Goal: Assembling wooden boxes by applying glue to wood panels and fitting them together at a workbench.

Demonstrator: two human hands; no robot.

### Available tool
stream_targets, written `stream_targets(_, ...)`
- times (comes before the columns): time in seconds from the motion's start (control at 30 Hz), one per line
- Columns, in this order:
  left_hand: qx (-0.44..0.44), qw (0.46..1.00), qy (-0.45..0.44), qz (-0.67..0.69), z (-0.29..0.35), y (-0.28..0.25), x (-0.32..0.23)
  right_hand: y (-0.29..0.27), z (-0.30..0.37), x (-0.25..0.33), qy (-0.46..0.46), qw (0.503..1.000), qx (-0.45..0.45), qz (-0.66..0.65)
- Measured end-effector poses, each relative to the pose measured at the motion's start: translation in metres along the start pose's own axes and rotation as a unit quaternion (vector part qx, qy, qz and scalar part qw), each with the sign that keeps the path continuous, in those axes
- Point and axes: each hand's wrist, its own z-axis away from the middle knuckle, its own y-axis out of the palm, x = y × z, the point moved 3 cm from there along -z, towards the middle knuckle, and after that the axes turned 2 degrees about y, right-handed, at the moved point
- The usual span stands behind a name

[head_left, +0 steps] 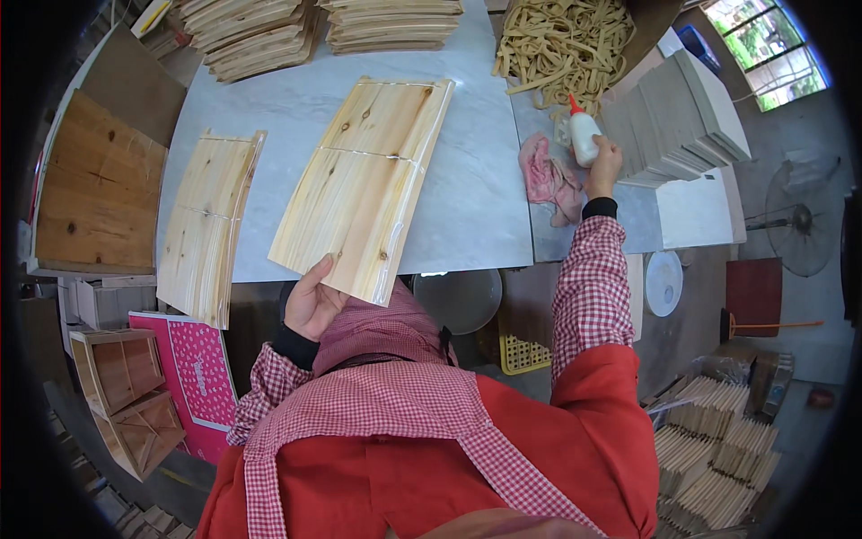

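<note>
My left hand (314, 301) grips the near edge of a pale wooden panel (364, 171), its thumb on top and its fingers underneath. The panel lies tilted over the table's front edge, with glossy lines along its right edge and across its middle and far end. Off to the right, my right hand (605, 165) is closed round a white squeeze bottle (584, 139) with a red nozzle pointing away from me. A crumpled pink cloth (548, 180) lies just left of that hand. A second, similar panel (208, 225) rests at the table's left, apart from my hands.
Stacks of wooden panels (391, 25) stand at the back of the table (476, 207). A heap of tan strips (566, 45) lies at the back right, beside a stack of grey boards (664, 117). A basin (458, 301) sits below the front edge.
</note>
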Motion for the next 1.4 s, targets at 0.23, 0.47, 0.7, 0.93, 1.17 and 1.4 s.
stream_targets(0.23,-0.022,1.000,-0.001,-0.005,0.001,0.008,0.001,0.003,0.004,0.023,-0.064,0.998,0.001,0.022)
stream_targets(0.47,0.008,1.000,0.007,-0.004,-0.001,0.000,0.003,-0.049,0.056,0.042,-0.271,0.873,-0.008,0.405)
stream_targets(0.7,-0.079,0.994,-0.057,0.043,0.003,-0.012,0.017,-0.003,0.149,0.066,-0.436,0.771,0.156,0.437)
stream_targets(0.93,0.040,0.997,0.045,0.046,0.007,0.018,0.015,0.044,0.181,0.047,-0.435,0.620,0.333,0.562)
stream_targets(1.17,0.086,0.990,0.098,0.053,0.031,0.054,0.007,0.131,0.352,-0.010,-0.424,0.654,0.566,0.269)
stream_targets(1.4,0.104,0.979,0.163,0.064,0.055,0.073,-0.001,0.153,0.474,0.017,-0.408,0.685,0.578,0.174)
